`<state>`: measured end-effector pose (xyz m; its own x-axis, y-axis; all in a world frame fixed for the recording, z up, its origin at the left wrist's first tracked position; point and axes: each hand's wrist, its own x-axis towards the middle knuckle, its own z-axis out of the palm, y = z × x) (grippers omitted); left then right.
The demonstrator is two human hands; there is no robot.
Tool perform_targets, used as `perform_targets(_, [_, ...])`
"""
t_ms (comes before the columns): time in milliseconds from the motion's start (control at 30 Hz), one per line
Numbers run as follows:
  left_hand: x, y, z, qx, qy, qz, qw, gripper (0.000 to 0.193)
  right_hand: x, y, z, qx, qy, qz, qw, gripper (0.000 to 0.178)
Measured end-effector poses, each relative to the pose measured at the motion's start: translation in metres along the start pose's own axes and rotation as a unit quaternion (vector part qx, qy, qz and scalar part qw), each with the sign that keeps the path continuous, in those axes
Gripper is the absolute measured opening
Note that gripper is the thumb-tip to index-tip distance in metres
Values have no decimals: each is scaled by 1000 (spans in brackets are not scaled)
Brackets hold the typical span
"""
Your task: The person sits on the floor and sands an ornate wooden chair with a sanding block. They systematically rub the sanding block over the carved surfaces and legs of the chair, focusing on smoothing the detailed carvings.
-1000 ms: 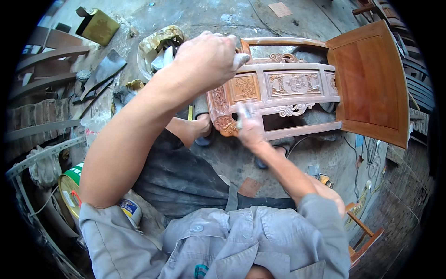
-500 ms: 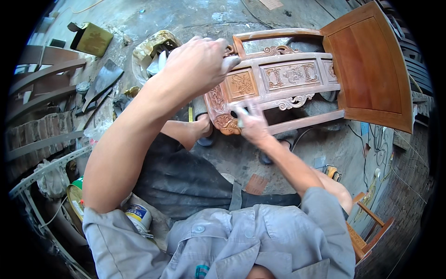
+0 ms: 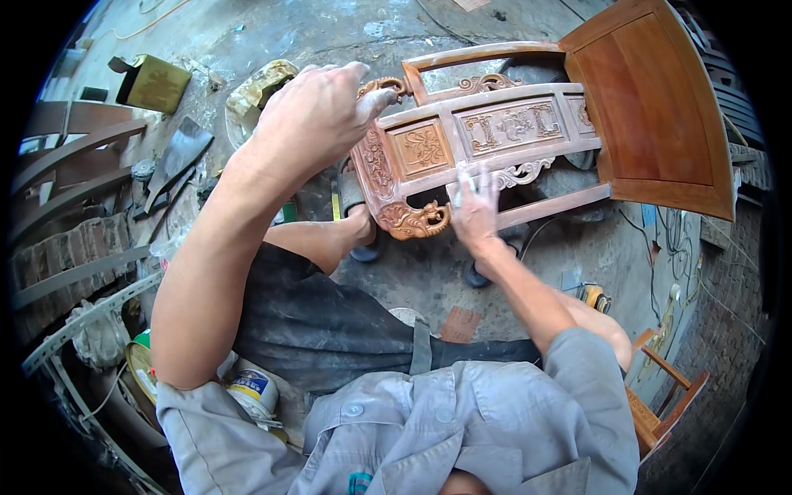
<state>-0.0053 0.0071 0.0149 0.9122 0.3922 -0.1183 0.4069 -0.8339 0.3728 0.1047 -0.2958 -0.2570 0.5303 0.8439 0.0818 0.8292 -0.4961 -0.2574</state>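
Note:
A carved wooden chair (image 3: 521, 129) lies across the space before me, its broad reddish-brown panel (image 3: 648, 107) standing at the right. Pale dust coats its rails and middle panels, while the scrolled corner (image 3: 412, 221) is browner. My left hand (image 3: 326, 99) is over the chair's left end, beside the upper carved scroll (image 3: 386, 85). Its dusty thumb stands apart from the fingers; whether it touches the wood is hidden. My right hand (image 3: 476, 210) lies at the lower rail, near the openwork carving (image 3: 524, 173). Its fingers are whitened, slightly blurred and spread out.
A pale bag-like container (image 3: 241, 111) stands behind my left wrist. Farther left are an olive metal can (image 3: 161, 82), a dark flat blade-like piece (image 3: 179, 157) and curved wooden parts (image 3: 78, 161). A white tub (image 3: 254, 389) sits by my left elbow; cables (image 3: 672, 256) hang at right.
My left hand has drawn left, uncovering more of the upper scroll. My right hand has moved right along the lower rail, off the scrolled corner. The view has shifted slightly.

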Motion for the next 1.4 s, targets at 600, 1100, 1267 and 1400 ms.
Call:
perform_targets(600, [11, 18, 12, 5, 13, 36, 999, 50, -38, -35, -31, -1, -76, -70, 995, 74])
perform_targets(1100, [13, 1, 18, 37, 10, 42, 998, 54, -94, -38, -18, 73, -24, 7, 997, 80])
perform_targets(1267, [12, 16, 19, -1, 5, 68, 998, 49, -74, -49, -29, 75, -42, 14, 996, 79])
perform_targets(1400, [13, 17, 15, 7, 6, 53, 999, 43, -63, -56, -49, 66, -56, -21, 996, 68])
